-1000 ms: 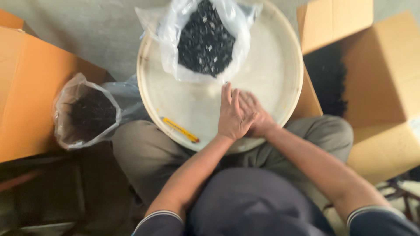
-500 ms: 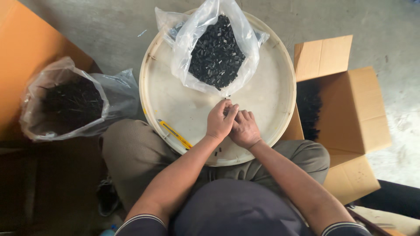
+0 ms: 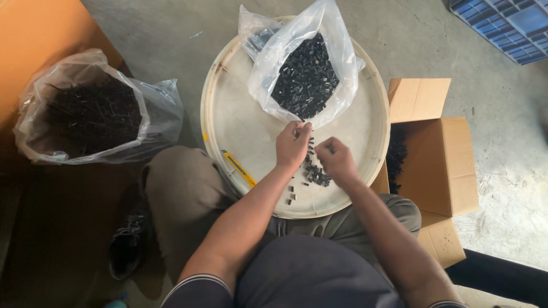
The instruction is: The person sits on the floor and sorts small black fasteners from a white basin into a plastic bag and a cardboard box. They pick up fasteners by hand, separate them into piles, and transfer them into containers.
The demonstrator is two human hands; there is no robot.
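Grip: your left hand (image 3: 292, 145) is curled, fingertips at the mouth of the clear bag (image 3: 305, 63), pinching at the small black pieces (image 3: 303, 80) where they spill out; whether a piece is actually between the fingers cannot be told. Your right hand (image 3: 335, 161) is loosely closed just beside it, knuckles up, over a little heap of loose pieces (image 3: 317, 175) on the round tray (image 3: 228, 120); what it has inside is hidden.

Note: draw only a few pieces out at a time, and keep the bag mouth low on the tray so the rest do not slide out together. Work near the heap; some strays already lie toward the tray's near rim.

Surroundings: the tray rests on your lap. A yellow tool (image 3: 240, 169) lies at its left edge, apart from both hands. A second bag of dark sticks (image 3: 85, 114) sits on the floor to the left, an open cardboard box (image 3: 439, 154) to the right.
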